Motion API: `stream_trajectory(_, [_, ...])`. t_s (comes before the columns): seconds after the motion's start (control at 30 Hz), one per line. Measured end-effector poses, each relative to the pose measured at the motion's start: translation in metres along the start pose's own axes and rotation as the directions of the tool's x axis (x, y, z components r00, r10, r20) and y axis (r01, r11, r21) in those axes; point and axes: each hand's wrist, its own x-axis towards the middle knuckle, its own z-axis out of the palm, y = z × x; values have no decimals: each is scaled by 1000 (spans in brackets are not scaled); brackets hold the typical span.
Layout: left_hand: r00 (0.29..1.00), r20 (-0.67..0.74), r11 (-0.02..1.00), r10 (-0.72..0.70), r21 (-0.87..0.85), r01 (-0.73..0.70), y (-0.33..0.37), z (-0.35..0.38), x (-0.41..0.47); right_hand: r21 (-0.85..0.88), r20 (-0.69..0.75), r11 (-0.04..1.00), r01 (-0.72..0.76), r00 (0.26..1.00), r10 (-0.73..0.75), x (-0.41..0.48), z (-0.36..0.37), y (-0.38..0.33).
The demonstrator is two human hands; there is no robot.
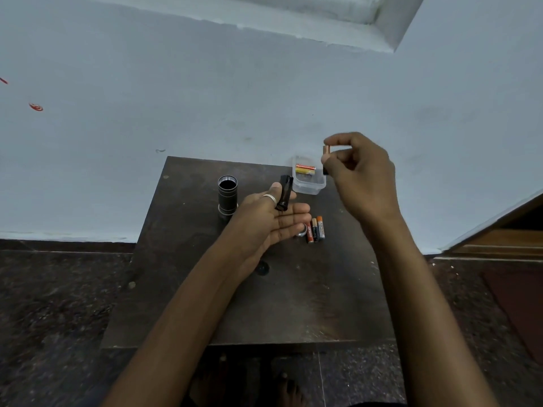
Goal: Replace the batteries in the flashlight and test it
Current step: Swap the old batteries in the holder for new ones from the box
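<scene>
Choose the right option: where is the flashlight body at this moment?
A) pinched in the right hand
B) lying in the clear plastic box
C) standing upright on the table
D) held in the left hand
C: the flashlight body stands on end on the table, untouched. The left hand holds the black battery holder, and the right hand pinches a battery.

Table notes. Flashlight body stands upright near the far edge, left of centre. Container sits at the far edge to its right, with batteries lying inside. Three loose cells lie side by side before the container, and a cap is just left of them. The left hand, between body and cells, holds the battery holder. The right hand pinches a single battery above the container's right side.
</scene>
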Motion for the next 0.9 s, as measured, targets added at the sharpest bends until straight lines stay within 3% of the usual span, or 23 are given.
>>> stream_trajectory(0.17, [1000, 8, 1000, 9, 1, -9, -5, 1, 1, 397, -77, 909, -127, 982, 171, -52, -1, -3])
stream_trajectory(0.37, [999, 18, 998, 31, 48, -32, -9, 0, 1, 438, -185, 898, -24, 976, 117, -69, 14, 6])
stream_trajectory(0.63, [994, 71, 996, 78, 48, -81, -10, 1, 2, 88, -191, 971, 223, 960, -203, -69, 34, 12])
stream_trajectory(0.9, [989, 90, 993, 116, 3, -117, -9, -4, 2, -44, -148, 958, 283, 946, -287, -65, 39, 20])
